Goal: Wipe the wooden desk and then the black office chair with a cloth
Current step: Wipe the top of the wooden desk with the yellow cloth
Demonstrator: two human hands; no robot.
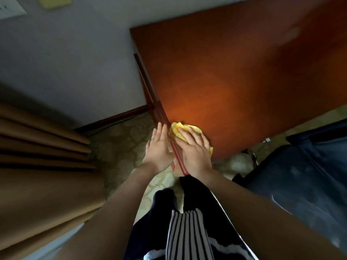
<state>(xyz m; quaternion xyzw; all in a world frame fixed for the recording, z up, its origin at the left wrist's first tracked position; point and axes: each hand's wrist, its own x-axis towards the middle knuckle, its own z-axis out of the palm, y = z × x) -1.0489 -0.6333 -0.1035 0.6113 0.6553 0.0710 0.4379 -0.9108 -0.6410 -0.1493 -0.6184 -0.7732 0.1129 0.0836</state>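
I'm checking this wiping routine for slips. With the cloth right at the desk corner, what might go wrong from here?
1. The cloth sits at the desk corner under the right hand; a further stroke may push it off the edge.
2. The left hand hangs just past the edge, so swept dust would likely fall on the carpet.

A carpeted room, like a hotel room or home study.

A reddish wooden desk [234, 81] stood against a plain pale wall [75, 59] with a dark baseboard [112, 119]; heavy tan curtains [37, 156] hung at the left over patterned carpet [120, 145], and a black office chair [304, 177] stood beside the desk.
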